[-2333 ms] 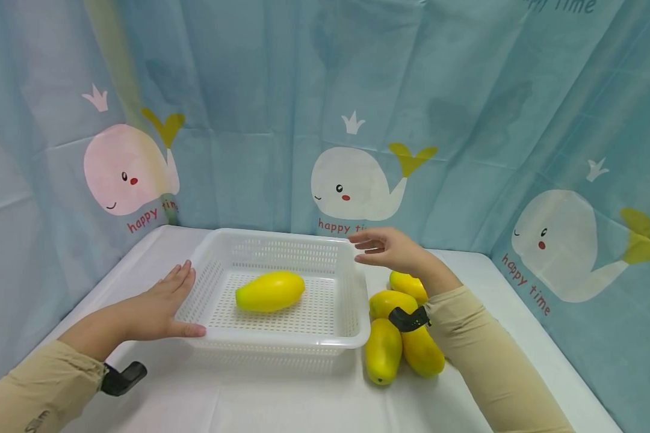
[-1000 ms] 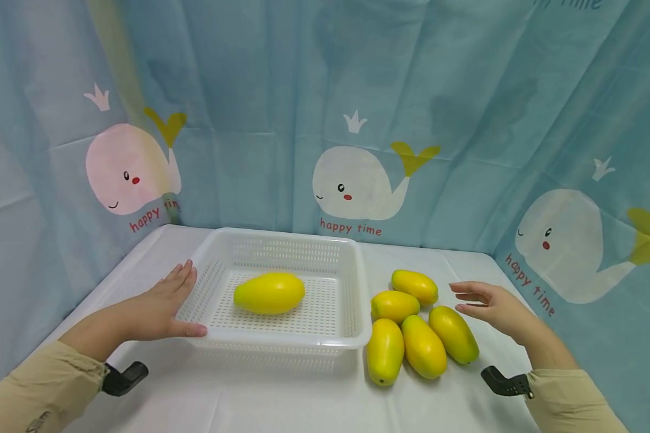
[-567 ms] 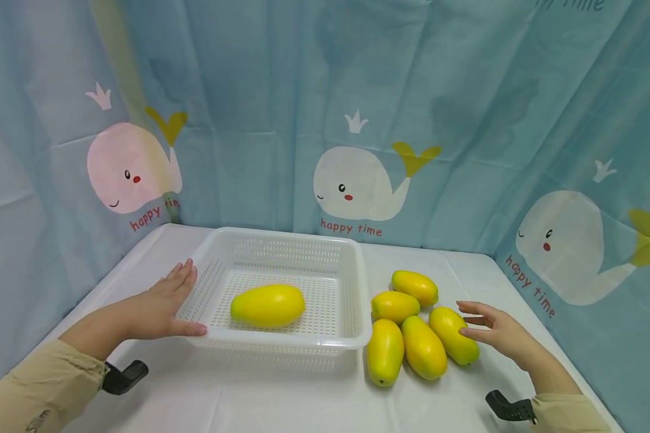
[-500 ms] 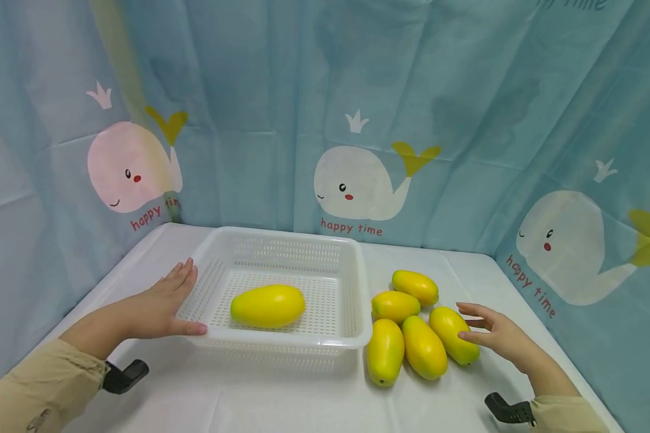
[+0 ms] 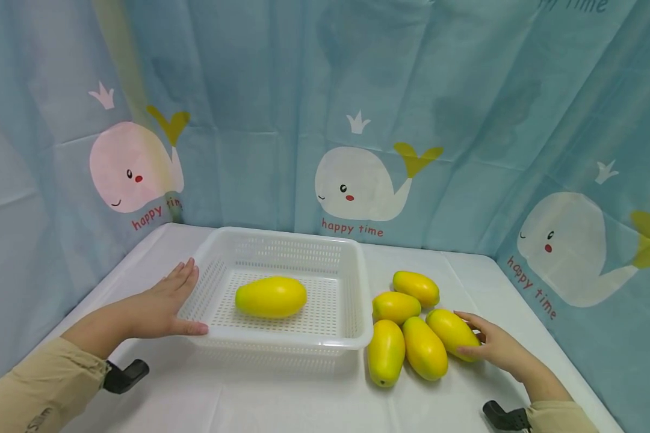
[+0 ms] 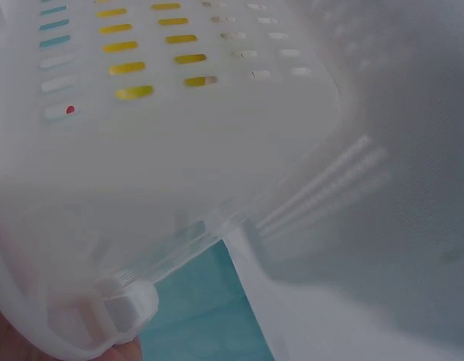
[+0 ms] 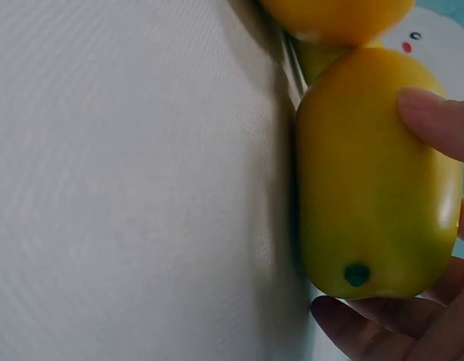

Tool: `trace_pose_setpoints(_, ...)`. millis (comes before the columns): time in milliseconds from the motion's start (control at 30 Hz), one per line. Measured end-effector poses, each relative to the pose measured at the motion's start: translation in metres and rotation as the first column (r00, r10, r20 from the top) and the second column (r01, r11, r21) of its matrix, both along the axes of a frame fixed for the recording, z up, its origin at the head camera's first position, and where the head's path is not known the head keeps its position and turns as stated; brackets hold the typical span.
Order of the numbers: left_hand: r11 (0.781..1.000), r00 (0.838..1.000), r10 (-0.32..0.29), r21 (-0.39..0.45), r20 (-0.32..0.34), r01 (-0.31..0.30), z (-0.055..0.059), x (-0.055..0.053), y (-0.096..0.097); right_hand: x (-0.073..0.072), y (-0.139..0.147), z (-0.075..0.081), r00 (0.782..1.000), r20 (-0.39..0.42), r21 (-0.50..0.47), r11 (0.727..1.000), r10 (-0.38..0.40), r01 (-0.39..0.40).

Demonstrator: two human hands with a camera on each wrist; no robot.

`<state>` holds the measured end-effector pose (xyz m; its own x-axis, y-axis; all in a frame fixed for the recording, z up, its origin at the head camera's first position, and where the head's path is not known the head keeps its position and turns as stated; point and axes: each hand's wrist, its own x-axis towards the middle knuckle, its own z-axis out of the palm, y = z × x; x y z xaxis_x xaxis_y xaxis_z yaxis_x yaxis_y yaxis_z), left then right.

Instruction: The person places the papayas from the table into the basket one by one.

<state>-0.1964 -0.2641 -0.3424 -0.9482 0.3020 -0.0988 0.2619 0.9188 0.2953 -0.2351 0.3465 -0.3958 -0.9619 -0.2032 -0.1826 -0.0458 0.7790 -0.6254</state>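
Note:
My right hand (image 5: 495, 344) holds the rightmost yellow papaya (image 5: 449, 331) on the table. In the right wrist view the thumb presses on that papaya (image 7: 374, 180) while fingertips curl at its end with the dark green stem spot. My left hand (image 5: 154, 310) lies with straight fingers along the left side of a white perforated plastic basket (image 5: 281, 340), its thumb on the front rim. In the left wrist view the basket wall (image 6: 156, 158) hides most of that hand. One papaya (image 5: 271, 297) with a greenish tip lies inside the basket.
Between basket and right hand lie several more papayas: a far one (image 5: 416, 288), one by the basket (image 5: 395, 308) and two nearer ones. A white cloth covers the table (image 5: 281, 397). A blue whale-print curtain (image 5: 260, 174) stands behind and at both sides.
My right hand has moved from above the basket to the right, then down onto the rightmost papaya. The papaya in the basket rolled nearer, then back. My left hand has stayed put.

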Motion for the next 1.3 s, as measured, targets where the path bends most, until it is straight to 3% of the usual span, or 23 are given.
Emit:
trace_pose_setpoints(433, 1.000, 1.000, -0.001, -0.008, 0.003, 0.001, 0.003, 0.000, 0.002, -0.002, 0.009, -0.005, 0.998, -0.050, 0.035, 0.999, 0.036, -0.034)
trace_pose_setpoints(733, 1.000, 1.000, 0.010, -0.011, 0.004, -0.010, 0.000, -0.001, 0.000, -0.002, 0.017, -0.006, 0.996, -0.090, -0.036, 0.999, -0.009, 0.006)
trace_pose_setpoints(967, 1.000, 1.000, 0.003, -0.008, 0.000, -0.003, -0.001, 0.000, 0.002, -0.005, 0.023, -0.006, 0.995, -0.075, -0.098, 0.993, -0.070, 0.063)
trace_pose_setpoints(1300, 1.000, 1.000, -0.001, -0.010, -0.002, 0.001, -0.002, -0.001, 0.000, -0.004, 0.027, -0.003, 0.994, -0.089, -0.112, 0.992, -0.061, 0.051)
